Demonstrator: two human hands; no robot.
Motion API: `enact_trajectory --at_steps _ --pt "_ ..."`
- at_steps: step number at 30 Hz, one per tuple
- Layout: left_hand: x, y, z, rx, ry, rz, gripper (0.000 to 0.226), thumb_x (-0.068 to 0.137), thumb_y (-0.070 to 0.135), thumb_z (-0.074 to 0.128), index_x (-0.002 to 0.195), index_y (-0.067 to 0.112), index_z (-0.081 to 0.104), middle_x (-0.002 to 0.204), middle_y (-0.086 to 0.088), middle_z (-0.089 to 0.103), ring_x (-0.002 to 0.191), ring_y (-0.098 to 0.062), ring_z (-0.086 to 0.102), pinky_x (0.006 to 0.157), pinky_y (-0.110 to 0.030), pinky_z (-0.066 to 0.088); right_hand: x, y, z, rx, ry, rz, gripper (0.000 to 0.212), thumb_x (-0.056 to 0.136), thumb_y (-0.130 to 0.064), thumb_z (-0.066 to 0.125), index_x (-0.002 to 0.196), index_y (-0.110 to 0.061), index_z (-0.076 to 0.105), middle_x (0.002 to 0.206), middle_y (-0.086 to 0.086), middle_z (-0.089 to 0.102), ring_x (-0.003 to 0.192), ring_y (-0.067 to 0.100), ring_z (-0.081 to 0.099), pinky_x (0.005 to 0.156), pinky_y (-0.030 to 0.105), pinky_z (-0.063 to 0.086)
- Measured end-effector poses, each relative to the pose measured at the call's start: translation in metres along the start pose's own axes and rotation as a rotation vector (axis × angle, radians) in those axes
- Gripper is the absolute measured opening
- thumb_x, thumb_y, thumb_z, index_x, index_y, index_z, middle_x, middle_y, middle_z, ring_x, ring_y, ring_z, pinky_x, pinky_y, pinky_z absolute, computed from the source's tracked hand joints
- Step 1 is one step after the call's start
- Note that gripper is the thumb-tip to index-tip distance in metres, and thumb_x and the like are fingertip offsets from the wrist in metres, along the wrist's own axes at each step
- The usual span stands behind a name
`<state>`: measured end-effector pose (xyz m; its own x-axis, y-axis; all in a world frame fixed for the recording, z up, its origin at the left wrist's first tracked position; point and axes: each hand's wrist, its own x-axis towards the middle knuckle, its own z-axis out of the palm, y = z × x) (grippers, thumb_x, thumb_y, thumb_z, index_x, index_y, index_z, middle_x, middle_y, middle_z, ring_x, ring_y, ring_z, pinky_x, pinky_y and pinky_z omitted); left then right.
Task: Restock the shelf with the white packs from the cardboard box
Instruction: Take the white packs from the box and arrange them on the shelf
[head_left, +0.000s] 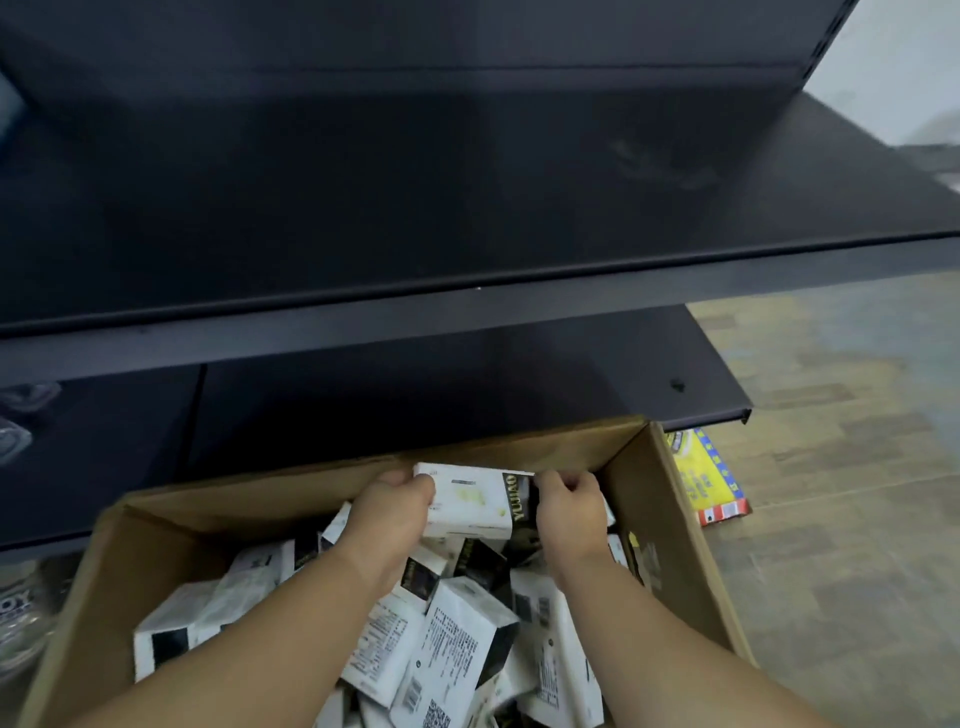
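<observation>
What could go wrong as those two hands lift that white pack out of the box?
The left hand and right hand pinch only the ends of the white pack, so it might slip back onto the loose packs below. The dark shelf edge juts right above the cardboard box, so the pack or knuckles could knock it on the way up.

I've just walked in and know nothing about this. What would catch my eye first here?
Two bare hands, left hand and right hand, grip one white pack at the far end of an open cardboard box heaped with more white packs. Above looms a dark shelf, and a yellow packet lies on the floor at right.
</observation>
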<state>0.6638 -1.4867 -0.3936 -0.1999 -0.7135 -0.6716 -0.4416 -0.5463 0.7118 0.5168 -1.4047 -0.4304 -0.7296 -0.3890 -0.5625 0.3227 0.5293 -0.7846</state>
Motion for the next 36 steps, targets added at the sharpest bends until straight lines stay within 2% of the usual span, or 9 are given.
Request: enact_trajectory --at_steps 5,9,14,16,21,23,28,33,36 --pt "-0.023 0.014 -0.022 -0.035 0.057 0.037 0.015 0.099 0.016 0.047 0.097 0.015 0.062 0.094 -0.010 0.070 0.089 -0.028 0.066 0.080 -0.037 0.052 -0.023 -0.026 0.009 0.081 -0.059 -0.029 0.020 0.094 -0.025 0.055 0.108 -0.011 0.057 0.083 0.007 0.059 0.073 0.021 0.052 0.066 0.032 0.039" --pt "-0.042 0.026 -0.043 -0.098 0.129 0.104 0.016 0.099 0.015 0.046 0.099 0.016 0.062 0.092 -0.012 0.069 0.083 -0.029 0.066 0.069 -0.036 0.052 -0.045 -0.038 0.018 0.113 -0.137 -0.097 0.016 0.091 -0.020 0.058 0.105 -0.014 0.059 0.095 0.009 0.064 0.083 0.022 0.057 0.073 0.035 0.046" --pt "-0.057 0.024 -0.072 -0.173 0.158 0.161 0.016 0.098 0.029 0.052 0.104 0.021 0.064 0.097 -0.010 0.072 0.091 -0.032 0.068 0.088 -0.051 0.055 -0.077 -0.047 0.027 0.101 -0.237 -0.181 0.032 0.093 -0.018 0.059 0.125 -0.017 0.057 0.111 0.003 0.065 0.107 0.023 0.060 0.101 0.044 0.048" --pt "-0.063 0.021 -0.082 -0.213 0.142 0.170 0.013 0.099 0.030 0.053 0.102 0.023 0.063 0.096 -0.008 0.072 0.090 -0.029 0.068 0.088 -0.048 0.055 -0.090 -0.051 0.035 0.093 -0.251 -0.214 0.039 0.093 -0.021 0.059 0.132 -0.020 0.054 0.116 0.002 0.064 0.109 0.022 0.061 0.102 0.046 0.048" --pt "-0.084 0.018 -0.110 -0.265 0.139 0.216 0.013 0.100 0.028 0.052 0.099 0.020 0.062 0.094 -0.009 0.071 0.087 -0.026 0.068 0.065 -0.031 0.052 -0.127 -0.055 0.050 0.051 -0.248 -0.309 0.053 0.094 -0.034 0.061 0.144 -0.022 0.045 0.136 0.000 0.054 0.122 0.020 0.053 0.106 0.041 0.044" --pt "-0.093 0.017 -0.122 -0.263 0.145 0.245 0.014 0.100 0.029 0.052 0.096 0.019 0.062 0.094 -0.009 0.071 0.087 -0.026 0.068 0.066 -0.032 0.053 -0.139 -0.055 0.051 0.043 -0.247 -0.326 0.050 0.097 -0.034 0.059 0.143 -0.020 0.044 0.129 -0.003 0.053 0.116 0.016 0.050 0.101 0.033 0.043" --pt "-0.118 0.018 -0.145 -0.259 0.121 0.308 0.018 0.099 0.035 0.053 0.087 0.024 0.062 0.091 -0.015 0.073 0.087 -0.033 0.070 0.080 -0.047 0.059 -0.164 -0.049 0.055 0.056 -0.243 -0.382 0.054 0.096 -0.041 0.059 0.143 -0.019 0.044 0.131 -0.001 0.055 0.121 0.019 0.051 0.103 0.037 0.044" --pt "-0.140 0.021 -0.153 -0.280 0.136 0.368 0.023 0.100 0.042 0.048 0.104 0.024 0.062 0.094 -0.010 0.073 0.084 -0.027 0.071 0.068 -0.037 0.059 -0.179 -0.064 0.056 0.054 -0.274 -0.475 0.058 0.093 -0.049 0.059 0.143 -0.024 0.044 0.129 -0.003 0.057 0.118 0.018 0.056 0.103 0.044 0.048" --pt "-0.151 0.031 -0.154 -0.290 0.156 0.417 0.025 0.099 0.044 0.048 0.107 0.026 0.063 0.095 -0.007 0.074 0.086 -0.025 0.072 0.073 -0.039 0.060 -0.187 -0.080 0.053 0.056 -0.292 -0.533 0.064 0.088 -0.055 0.060 0.144 -0.028 0.043 0.134 -0.002 0.055 0.122 0.020 0.055 0.103 0.047 0.048"
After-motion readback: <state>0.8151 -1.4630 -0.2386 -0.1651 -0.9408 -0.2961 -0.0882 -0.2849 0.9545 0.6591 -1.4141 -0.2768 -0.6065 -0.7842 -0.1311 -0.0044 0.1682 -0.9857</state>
